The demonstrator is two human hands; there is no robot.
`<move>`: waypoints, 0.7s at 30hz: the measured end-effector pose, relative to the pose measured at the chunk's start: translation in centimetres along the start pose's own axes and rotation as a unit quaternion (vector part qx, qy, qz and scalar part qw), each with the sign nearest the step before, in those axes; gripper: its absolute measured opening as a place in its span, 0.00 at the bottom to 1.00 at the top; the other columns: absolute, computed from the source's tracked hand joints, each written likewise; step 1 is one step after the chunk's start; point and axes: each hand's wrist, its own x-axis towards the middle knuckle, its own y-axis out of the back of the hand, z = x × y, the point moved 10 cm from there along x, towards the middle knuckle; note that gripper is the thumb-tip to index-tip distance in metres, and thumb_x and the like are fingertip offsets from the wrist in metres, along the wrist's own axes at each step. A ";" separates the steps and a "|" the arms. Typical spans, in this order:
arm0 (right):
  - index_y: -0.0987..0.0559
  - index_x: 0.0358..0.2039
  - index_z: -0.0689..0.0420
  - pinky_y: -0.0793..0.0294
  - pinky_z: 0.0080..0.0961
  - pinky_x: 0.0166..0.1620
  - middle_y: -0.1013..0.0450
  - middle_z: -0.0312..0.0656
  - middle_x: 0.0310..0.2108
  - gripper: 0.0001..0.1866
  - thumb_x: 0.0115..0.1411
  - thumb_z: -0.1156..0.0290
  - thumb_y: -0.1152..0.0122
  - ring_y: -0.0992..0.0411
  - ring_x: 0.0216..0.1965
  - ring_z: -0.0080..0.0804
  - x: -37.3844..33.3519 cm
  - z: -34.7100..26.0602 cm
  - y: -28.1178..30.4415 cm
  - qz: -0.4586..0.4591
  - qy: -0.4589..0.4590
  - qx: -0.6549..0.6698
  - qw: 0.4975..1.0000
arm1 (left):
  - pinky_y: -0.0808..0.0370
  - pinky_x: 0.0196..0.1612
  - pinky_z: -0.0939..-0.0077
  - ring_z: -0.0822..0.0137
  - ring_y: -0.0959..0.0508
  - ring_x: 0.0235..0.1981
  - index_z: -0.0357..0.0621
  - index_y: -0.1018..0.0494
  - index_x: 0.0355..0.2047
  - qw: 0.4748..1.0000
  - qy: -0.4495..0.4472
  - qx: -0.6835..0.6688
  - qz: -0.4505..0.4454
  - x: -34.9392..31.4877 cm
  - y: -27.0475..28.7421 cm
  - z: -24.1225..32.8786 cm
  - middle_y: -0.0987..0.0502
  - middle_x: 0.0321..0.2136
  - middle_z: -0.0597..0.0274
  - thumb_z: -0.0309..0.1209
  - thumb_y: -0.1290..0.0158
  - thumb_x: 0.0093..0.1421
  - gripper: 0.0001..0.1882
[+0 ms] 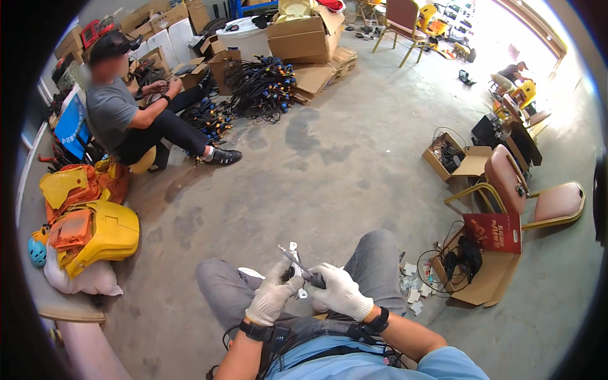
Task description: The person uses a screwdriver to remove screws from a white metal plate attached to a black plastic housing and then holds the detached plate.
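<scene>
In front of my lap, both hands work close together in white knit gloves. My left hand (271, 296) is closed on a small white strip-like part (302, 294) with holes at its ends and something dark at its middle. My right hand (342, 291) is wrapped round the dark handle of a slim tool (316, 279). Its thin grey shaft points up and left, crossing over the white part near my left fingers. The tool's exact kind is too small to tell. Behind the hands are my knees in grey trousers (377, 259).
Right of my knee lie broken white pieces (415, 288) and an open cardboard box (484, 291) with black cables. Chairs (506, 177) stand beyond. Yellow and orange plastic shells (104, 234) are piled at left. A seated person (120, 107) works beside a cable heap (259, 85).
</scene>
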 end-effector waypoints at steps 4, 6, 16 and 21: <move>0.15 0.46 0.56 0.19 0.42 0.44 0.20 0.47 0.37 0.15 0.61 0.65 0.28 0.18 0.40 0.49 -0.3 -0.6 0.0 -0.011 0.032 -0.050 0.998 | 0.31 0.28 0.80 0.78 0.28 0.29 0.47 0.41 0.78 1.000 0.002 0.010 0.011 0.5 0.3 -0.8 0.23 0.42 0.66 0.33 0.39 0.73 0.38; 0.14 0.45 0.56 0.19 0.42 0.44 0.20 0.46 0.36 0.14 0.60 0.66 0.28 0.18 0.39 0.49 -0.4 -0.4 0.0 -0.015 0.027 -0.039 0.999 | 0.28 0.32 0.80 0.77 0.25 0.32 0.45 0.43 0.79 1.000 0.001 0.002 0.015 0.7 0.4 -1.2 0.22 0.43 0.65 0.33 0.39 0.73 0.39; 0.15 0.39 0.63 0.23 0.32 0.36 0.22 0.46 0.31 0.09 0.58 0.75 0.27 0.22 0.29 0.38 -0.3 0.6 -0.2 0.021 -0.003 0.029 0.999 | 0.28 0.67 0.70 0.64 0.26 0.66 0.42 0.40 0.78 0.998 0.009 0.050 0.048 0.1 0.3 -1.4 0.25 0.66 0.54 0.44 0.34 0.70 0.43; 0.15 0.41 0.64 0.23 0.32 0.37 0.22 0.45 0.32 0.09 0.59 0.77 0.29 0.22 0.29 0.36 -0.3 0.4 -0.2 0.014 0.014 0.042 0.999 | 0.29 0.68 0.72 0.63 0.27 0.67 0.38 0.44 0.79 0.998 -0.015 -0.066 -0.016 0.7 -0.9 -1.7 0.28 0.69 0.53 0.36 0.39 0.74 0.40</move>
